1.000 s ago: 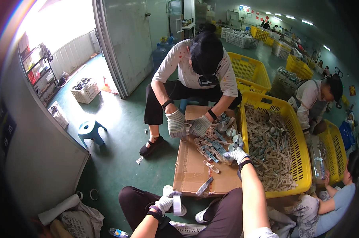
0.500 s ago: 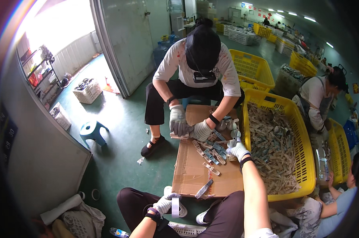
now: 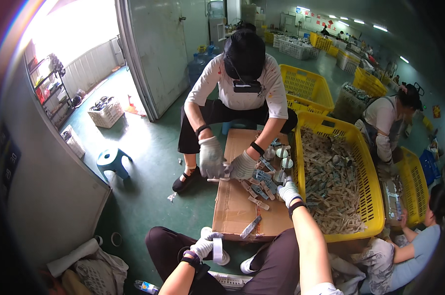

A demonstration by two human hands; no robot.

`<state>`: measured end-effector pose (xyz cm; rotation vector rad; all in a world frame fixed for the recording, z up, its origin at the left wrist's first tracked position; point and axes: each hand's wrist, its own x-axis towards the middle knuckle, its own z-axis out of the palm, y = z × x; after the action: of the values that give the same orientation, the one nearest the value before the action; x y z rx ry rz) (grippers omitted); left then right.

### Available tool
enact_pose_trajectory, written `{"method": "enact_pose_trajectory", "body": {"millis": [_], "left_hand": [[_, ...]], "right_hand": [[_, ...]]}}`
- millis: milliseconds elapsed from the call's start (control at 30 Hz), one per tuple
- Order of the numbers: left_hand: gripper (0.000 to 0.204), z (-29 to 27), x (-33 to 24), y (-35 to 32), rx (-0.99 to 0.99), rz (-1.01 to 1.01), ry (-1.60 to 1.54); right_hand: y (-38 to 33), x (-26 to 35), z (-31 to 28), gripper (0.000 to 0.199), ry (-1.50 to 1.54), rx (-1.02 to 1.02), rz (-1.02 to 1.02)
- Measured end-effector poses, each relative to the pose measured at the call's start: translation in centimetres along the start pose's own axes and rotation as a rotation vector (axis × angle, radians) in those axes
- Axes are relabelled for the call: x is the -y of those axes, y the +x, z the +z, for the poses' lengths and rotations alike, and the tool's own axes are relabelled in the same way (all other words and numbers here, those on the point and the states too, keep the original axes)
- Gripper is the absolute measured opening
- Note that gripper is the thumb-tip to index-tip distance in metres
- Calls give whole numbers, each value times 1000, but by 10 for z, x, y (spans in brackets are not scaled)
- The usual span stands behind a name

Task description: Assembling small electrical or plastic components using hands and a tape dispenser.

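Your left hand grips a white strip; your right hand closes on small parts on the cardboard box. The yellow crate looks mostly full.

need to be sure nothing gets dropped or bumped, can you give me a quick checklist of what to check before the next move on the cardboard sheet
1. Left hand has a firm hold on the white strip: ok, gloved fingers are wrapped round it above the knee.
2. Right hand is on the pile of small parts: ok, though whether it has closed on a piece cannot tell.
3. Co-worker's gloved hands are apart from the right hand: ok, they work at the cardboard sheet on its left edge.
4. Loose piece near the front edge lies securely: cannot tell.
5. Yellow crate stays within reach: ok, beside the sheet.
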<state>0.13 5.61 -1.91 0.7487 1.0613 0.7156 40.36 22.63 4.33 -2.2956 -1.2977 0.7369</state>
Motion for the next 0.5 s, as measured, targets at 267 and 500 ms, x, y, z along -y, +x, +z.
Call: {"method": "enact_pose_trajectory", "body": {"millis": [267, 500], "left_hand": [[23, -7, -7, -8, 92, 254, 438], [20, 5, -19, -19, 49, 65, 295]], "right_hand": [[-87, 36, -16, 73, -144, -453, -193], [-203, 44, 48, 27, -888, 173, -961]]}}
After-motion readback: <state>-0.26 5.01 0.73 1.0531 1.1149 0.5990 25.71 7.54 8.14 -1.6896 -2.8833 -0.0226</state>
